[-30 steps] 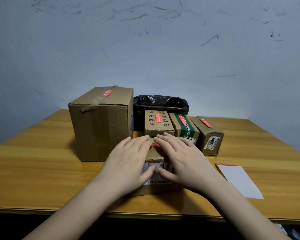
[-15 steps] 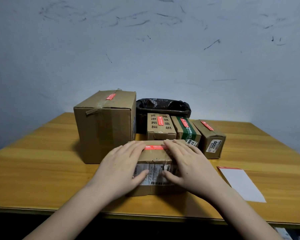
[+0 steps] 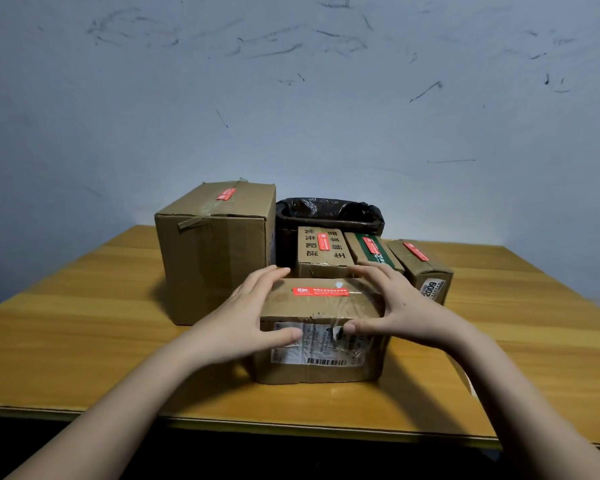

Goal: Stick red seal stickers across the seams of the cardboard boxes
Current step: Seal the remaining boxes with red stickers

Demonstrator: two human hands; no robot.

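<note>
A small cardboard box [image 3: 326,370] with a shipping label on its front stands near the table's front edge. A red seal sticker [image 3: 320,291] lies flat across the taped seam on its top. My left hand [image 3: 243,317] grips the box's left end, fingers over the top edge and thumb on the front face. My right hand [image 3: 402,306] holds the right end the same way. Behind it are a large box [image 3: 215,258] and three small boxes [image 3: 323,252] [image 3: 371,251] [image 3: 426,271], each with a red sticker on top.
A black-lined bin [image 3: 329,211] stands behind the small boxes against the wall. The wooden table [image 3: 84,323] shows bare surface to the left and right of the boxes. My right forearm covers most of the white backing sheet at the right.
Both hands slid apart off the sticker, from pressing it on the top to gripping the box's two ends. The whole sticker now shows.
</note>
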